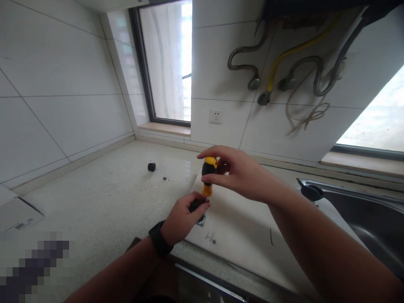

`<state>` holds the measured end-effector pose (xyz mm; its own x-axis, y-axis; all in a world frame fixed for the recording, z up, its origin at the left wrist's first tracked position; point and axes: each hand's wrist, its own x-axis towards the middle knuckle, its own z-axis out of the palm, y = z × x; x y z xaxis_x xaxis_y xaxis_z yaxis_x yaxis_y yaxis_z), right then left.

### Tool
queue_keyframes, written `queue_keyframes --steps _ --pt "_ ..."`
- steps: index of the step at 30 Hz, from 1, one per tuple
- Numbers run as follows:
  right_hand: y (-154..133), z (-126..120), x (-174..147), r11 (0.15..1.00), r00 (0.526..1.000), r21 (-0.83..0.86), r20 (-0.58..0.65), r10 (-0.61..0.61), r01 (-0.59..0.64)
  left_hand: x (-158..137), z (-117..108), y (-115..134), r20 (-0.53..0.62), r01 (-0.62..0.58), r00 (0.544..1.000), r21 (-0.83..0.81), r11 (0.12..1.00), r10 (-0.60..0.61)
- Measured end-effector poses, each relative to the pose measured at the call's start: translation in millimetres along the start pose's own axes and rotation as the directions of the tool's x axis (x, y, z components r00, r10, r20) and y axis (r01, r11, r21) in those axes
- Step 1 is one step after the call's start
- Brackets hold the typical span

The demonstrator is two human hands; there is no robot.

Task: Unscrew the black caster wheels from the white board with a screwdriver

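My right hand point(232, 170) grips a yellow and black screwdriver point(208, 170) by its handle, which stands nearly upright with the shaft down. Close below it, my left hand point(184, 212) is closed, thumb and fingertips meeting beside the screwdriver's tip. Under those fingers sits a black caster wheel point(195, 206), partly hidden, on a metal plate point(201, 221) near the corner of a white board point(246, 227). Any screw at the tip is covered by the fingers. A second black caster wheel point(152, 167) lies on the countertop point(126, 198), with a small pile of screws point(164, 179) nearby.
At the right, a steel sink point(378, 214) adjoins the board, and a black object point(312, 192) rests by its rim. Hoses and a yellow pipe point(284, 52) hang on the tiled wall above a socket point(216, 116). A white box point(22, 214) stands at the left.
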<state>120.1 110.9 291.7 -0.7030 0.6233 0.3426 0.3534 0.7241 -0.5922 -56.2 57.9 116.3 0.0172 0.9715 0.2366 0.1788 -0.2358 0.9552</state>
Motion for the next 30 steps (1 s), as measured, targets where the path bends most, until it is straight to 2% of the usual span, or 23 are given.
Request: queue_keyframes --steps 4,8,11,17,23,30 --pt "5 0 -2 0.993 1.000 0.120 0.008 0.019 -0.020 0 0 1 0.011 -0.009 1.000 -0.017 1.000 0.009" --pt "12 1 -3 0.972 0.996 0.234 0.074 -0.041 0.023 0 0 1 0.027 -0.007 1.000 -0.042 0.999 0.008" --pt "11 4 -2 0.974 0.995 0.219 0.069 -0.071 0.055 0 1 -2 0.015 0.008 1.000 -0.054 0.999 -0.007" --pt "1 8 1 1.000 0.999 0.005 -0.017 -0.031 0.031 -2 2 -9 -0.025 0.014 1.000 -0.049 0.999 -0.015" --pt "-2 5 -2 0.988 0.999 0.149 0.033 0.030 -0.034 -2 1 -9 -0.058 0.013 0.998 0.019 1.000 -0.012" --pt "-1 5 -4 0.973 0.987 0.228 0.142 -0.075 0.041 -3 2 -8 -0.047 0.004 0.999 0.009 1.000 -0.003"
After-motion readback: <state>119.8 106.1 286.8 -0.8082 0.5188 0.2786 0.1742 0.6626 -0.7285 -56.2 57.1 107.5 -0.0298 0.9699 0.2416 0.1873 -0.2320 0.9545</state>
